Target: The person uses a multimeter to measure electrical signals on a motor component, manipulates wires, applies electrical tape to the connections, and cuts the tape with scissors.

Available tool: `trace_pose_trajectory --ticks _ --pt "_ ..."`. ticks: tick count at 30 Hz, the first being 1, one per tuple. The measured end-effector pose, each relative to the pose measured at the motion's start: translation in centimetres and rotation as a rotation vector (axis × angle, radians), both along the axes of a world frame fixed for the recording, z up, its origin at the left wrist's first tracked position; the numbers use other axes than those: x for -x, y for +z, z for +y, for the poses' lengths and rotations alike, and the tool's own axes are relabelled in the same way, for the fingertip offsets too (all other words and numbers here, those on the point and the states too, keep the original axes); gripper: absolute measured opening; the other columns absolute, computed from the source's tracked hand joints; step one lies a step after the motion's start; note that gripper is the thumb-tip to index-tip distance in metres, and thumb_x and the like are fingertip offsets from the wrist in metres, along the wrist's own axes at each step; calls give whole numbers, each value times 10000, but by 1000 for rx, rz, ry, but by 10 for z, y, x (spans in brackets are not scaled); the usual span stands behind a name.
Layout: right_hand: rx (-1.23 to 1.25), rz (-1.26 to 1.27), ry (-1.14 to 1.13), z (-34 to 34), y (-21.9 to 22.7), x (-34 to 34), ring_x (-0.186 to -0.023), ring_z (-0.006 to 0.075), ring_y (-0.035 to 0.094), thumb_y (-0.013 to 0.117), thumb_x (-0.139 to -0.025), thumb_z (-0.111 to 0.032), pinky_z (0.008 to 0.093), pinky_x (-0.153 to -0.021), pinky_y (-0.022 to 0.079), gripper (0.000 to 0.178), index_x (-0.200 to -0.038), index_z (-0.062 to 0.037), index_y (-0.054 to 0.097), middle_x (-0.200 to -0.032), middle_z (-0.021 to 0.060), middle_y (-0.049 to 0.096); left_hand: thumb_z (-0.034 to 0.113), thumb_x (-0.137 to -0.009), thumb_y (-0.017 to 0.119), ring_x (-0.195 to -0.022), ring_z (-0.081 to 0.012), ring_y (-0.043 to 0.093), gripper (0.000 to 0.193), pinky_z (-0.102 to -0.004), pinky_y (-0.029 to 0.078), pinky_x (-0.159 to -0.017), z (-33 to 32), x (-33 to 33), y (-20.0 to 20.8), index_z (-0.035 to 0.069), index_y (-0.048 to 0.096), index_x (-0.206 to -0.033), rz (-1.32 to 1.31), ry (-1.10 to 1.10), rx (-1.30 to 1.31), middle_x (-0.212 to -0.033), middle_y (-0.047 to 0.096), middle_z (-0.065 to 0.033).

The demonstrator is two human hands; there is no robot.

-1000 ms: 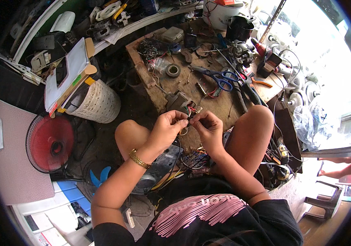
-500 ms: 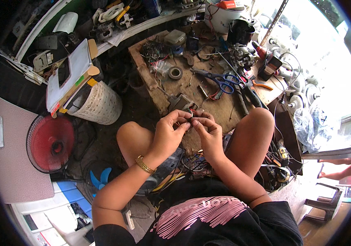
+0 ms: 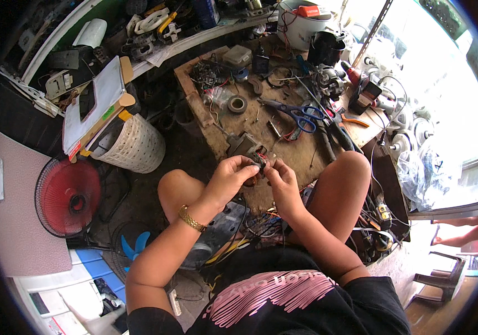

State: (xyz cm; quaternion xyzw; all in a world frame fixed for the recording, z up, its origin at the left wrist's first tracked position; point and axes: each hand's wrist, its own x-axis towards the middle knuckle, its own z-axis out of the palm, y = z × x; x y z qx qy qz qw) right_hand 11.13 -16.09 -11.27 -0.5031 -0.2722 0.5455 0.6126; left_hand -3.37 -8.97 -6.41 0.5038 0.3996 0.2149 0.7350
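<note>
At the far left, the red fan (image 3: 68,192) stands as it did a second ago, and so does the pale basket (image 3: 138,146) with papers leaning on it.

Next comes the left hand (image 3: 228,176), with a gold bracelet (image 3: 192,219) at its wrist. Its place has barely shifted; thumb and forefinger pinch the thin wires (image 3: 262,157) at the near side of the grey motor (image 3: 243,144). The motor lies on the tabletop (image 3: 299,167), near its front edge and just beyond the fingertips, its shaft pointing away to the left. A second ago, green, white and red strands showed there; now mostly a short red stretch is seen beside a dark bit between the hands.

The right hand (image 3: 285,181) shows the clearest change. Half a second ago its fingers reached over behind the left fingertips; now they are drawn back a little to the right, thumb against forefinger, grasping the wires too. Which strand each hand grips is too small to tell. To judge by this, the work remains on the wires, with only the right hand's hold adjusted; whether any strand is joined cannot be told.

Farther right, the blue-handled scissors (image 3: 307,120) and the orange-handled pliers (image 3: 355,120) lie on the tabletop where they were, untouched.
</note>
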Motion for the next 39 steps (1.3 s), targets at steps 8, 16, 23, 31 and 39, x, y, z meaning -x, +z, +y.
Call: trace_pose_trajectory --ticks 8,16,23,31,39 --pt "-220 -868 -39 -2 1 1 -960 353 452 631 -822 -131 416 -859 376 147 -910 -52 545 -977 137 514 159 -940 569 -800 -50 556 141 -224 428 -747 0 -1 -5 70 635 -1027 -95 -76 55 -861 626 43" --pt "-161 -303 -65 -8 1 4 -758 56 523 661 -871 -36 222 -648 420 92 -915 17 599 -808 4 583 160 -954 596 -755 -13 497 135 -184 398 -666 -17 -7 -4 34 625 -993 56 5 -540 -861 596 43" --pt "-40 -86 119 -15 22 -13 -729 71 531 659 -914 -127 231 -653 420 129 -947 -3 646 -849 8 631 155 -952 593 -759 -10 503 162 -194 402 -636 -17 -1 1 3 636 -990 62 21 -339 -840 616 35" --pt "-1 49 130 -10 11 -18 -704 75 552 655 -918 -140 241 -659 438 140 -918 -1 671 -813 25 665 96 -900 653 -781 -62 575 112 -264 482 -702 -17 -4 -1 -14 636 -897 302 20 -641 -834 662 -43" --pt "-47 -257 93 -8 12 -14 -696 102 580 662 -909 -77 245 -644 456 127 -888 46 684 -780 29 671 77 -890 666 -821 -65 578 107 -248 479 -718 -12 0 -1 -18 622 -912 298 -16 -508 -864 663 -46"
